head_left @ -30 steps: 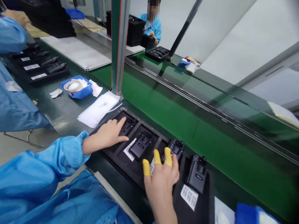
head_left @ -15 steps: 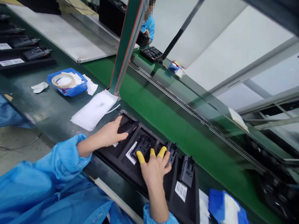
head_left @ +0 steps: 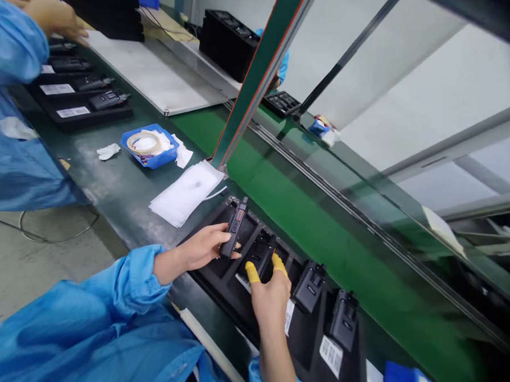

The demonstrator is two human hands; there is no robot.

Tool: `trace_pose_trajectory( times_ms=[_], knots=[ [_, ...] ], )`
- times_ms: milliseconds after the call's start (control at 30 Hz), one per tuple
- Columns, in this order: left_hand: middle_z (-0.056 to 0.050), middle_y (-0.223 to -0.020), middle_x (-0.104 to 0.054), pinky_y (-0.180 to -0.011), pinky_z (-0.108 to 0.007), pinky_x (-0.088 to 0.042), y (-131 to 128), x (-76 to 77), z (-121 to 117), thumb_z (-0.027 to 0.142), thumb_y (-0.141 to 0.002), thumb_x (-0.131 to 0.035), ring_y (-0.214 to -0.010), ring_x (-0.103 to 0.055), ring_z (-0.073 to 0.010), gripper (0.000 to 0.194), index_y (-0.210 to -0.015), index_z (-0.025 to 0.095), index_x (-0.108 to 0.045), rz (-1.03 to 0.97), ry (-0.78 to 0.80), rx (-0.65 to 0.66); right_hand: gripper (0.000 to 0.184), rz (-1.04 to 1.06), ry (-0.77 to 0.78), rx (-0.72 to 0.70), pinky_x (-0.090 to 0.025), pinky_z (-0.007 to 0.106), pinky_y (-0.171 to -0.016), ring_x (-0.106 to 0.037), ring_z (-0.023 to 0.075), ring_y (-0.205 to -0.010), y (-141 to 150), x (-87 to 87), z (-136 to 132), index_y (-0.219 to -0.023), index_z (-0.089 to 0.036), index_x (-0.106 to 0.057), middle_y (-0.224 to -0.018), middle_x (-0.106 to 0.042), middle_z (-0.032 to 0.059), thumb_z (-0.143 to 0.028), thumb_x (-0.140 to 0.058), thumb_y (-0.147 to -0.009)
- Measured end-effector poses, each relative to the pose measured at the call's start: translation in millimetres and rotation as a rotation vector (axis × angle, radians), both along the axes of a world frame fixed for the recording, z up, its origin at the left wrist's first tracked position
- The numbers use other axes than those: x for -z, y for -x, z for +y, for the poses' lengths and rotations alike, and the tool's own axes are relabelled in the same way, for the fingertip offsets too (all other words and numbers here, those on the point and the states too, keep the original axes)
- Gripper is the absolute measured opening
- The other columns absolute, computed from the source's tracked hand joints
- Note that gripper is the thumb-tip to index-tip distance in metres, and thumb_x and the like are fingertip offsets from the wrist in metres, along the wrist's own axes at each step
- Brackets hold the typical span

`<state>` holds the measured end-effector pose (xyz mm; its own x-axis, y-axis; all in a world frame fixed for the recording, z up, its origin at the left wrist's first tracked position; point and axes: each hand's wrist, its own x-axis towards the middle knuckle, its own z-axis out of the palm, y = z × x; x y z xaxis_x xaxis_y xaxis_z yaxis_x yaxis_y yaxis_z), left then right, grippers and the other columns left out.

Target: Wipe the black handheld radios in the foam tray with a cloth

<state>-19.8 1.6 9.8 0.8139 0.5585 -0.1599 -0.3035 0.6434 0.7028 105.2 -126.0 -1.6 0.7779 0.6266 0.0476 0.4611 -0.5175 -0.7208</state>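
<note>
Left hand clamped on a black two-way radio, tilted up over the leftmost compartment of the black foam tray! Right hand, yellow-cotted thumb and finger apart, straddles the second radio in the next compartment; whether they grip it, I can't tell. Third radio and fourth radio lie in theirs, white labels alongside, print too small to read. Up the tabletop, the blue bin packs a tape roll and scraps, near white sheets. Far left, what looks like another tray holds labelled radios.
</note>
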Motion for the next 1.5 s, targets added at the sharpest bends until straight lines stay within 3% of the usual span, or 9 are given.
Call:
trace_pose_trajectory(
  times_ms=[167, 333, 533, 767, 933, 1067, 1200, 1367, 1500],
  knots=[
    [-0.009, -0.099, -0.065, -0.075, -0.031, -0.052, 1, 7.0, 3, 0.027, -0.069, -0.075, -0.08, -0.065, -0.0184, 0.037, -0.1, 0.014, -0.06, 0.029, 0.001, -0.005, 0.096, 0.316, -0.183, 0.085, -0.045, 0.041, -0.092, -0.062, 0.0244, -0.099, 7, 5.1, 7, -0.144, -0.016, -0.018, -0.12, -0.061, 0.0145, -0.044, -0.066, -0.066],
    [-0.006, -0.096, -0.067, -0.069, -0.026, -0.052, 0, 8.3, 9, 0.028, -0.069, -0.076, -0.077, -0.064, -0.0158, 0.042, -0.106, 0.015, -0.061, 0.048, -0.029, -0.007, 0.093, 0.281, -0.386, 0.175, -0.045, 0.037, -0.093, -0.06, 0.0207, -0.1, 8, 1.4, 4, -0.144, -0.017, -0.018, -0.119, -0.059, 0.012, -0.036, -0.065, -0.067],
    [-0.004, -0.093, -0.069, -0.065, -0.02, -0.05, -5, -14.5, -2, 0.027, -0.06, -0.084, -0.074, -0.064, -0.0148, 0.059, -0.114, 0.017, -0.061, 0.033, -0.15, 0.005, 0.079, -0.085, -0.154, 0.184, -0.039, 0.047, -0.097, -0.048, 0.0322, -0.113, 4, -18.4, -8, -0.14, -0.011, -0.035, -0.119, -0.052, 0.0188, -0.04, -0.058, -0.07],
    [-0.005, -0.096, -0.07, -0.067, -0.022, -0.051, -17, -17.9, -19, 0.026, -0.059, -0.085, -0.08, -0.067, -0.0187, 0.067, -0.12, 0.018, -0.059, 0.003, -0.077, 0.052, 0.093, -0.109, 0.004, 0.189, -0.044, 0.047, -0.086, -0.054, 0.0341, -0.099, -1, -31.8, -16, -0.146, -0.006, -0.015, -0.111, -0.056, 0.0209, -0.038, -0.057, -0.069],
    [-0.008, -0.105, -0.069, -0.077, -0.026, -0.052, -22, -14.6, -31, 0.014, -0.06, -0.08, -0.093, -0.067, -0.0224, 0.063, -0.119, 0.016, -0.059, -0.073, -0.022, 0.11, 0.092, -0.118, -0.045, 0.195, -0.045, 0.044, -0.082, -0.057, 0.031, -0.093, -4, -32.0, -32, -0.146, -0.011, -0.021, -0.105, -0.06, 0.0161, -0.04, -0.059, -0.068],
    [-0.009, -0.105, -0.069, -0.071, -0.026, -0.054, -25, -14.2, -36, 0.014, -0.06, -0.078, -0.081, -0.069, -0.02, 0.061, -0.118, 0.014, -0.058, -0.173, 0.014, 0.192, 0.091, -0.115, -0.097, 0.185, -0.048, 0.042, -0.079, -0.06, 0.0273, -0.086, -7, -33.1, -41, -0.145, -0.012, -0.023, -0.103, -0.062, 0.0139, -0.043, -0.06, -0.068],
    [-0.008, -0.096, -0.071, -0.059, -0.022, -0.053, -27, -10.8, -38, 0.017, -0.059, -0.08, -0.07, -0.069, -0.0176, 0.063, -0.118, 0.013, -0.058, -0.187, 0.075, 0.22, 0.096, 0.007, -0.268, 0.196, -0.05, 0.036, -0.079, -0.063, 0.0208, -0.081, -9, -36.8, -48, -0.146, -0.015, -0.019, -0.101, -0.065, 0.0089, -0.043, -0.065, -0.067],
    [-0.005, -0.087, -0.073, -0.06, -0.018, -0.052, -31, -6.7, -34, 0.016, -0.061, -0.078, -0.067, -0.068, -0.0155, 0.062, -0.119, 0.013, -0.057, -0.162, 0.097, 0.246, 0.093, -0.029, -0.385, 0.25, -0.049, 0.034, -0.083, -0.062, 0.0179, -0.083, -14, -38.2, -53, -0.146, -0.017, -0.02, -0.1, -0.067, 0.0053, -0.037, -0.067, -0.068],
    [-0.008, -0.092, -0.072, -0.07, -0.026, -0.055, -35, -7.0, -32, 0.016, -0.06, -0.077, -0.081, -0.069, -0.0227, 0.064, -0.121, 0.012, -0.056, -0.107, 0.099, 0.21, 0.088, 0.084, -0.463, 0.276, -0.047, 0.035, -0.086, -0.061, 0.0171, -0.084, -18, -35.2, -54, -0.144, -0.02, -0.028, -0.097, -0.067, 0.0032, -0.034, -0.068, -0.067]
  ],
)
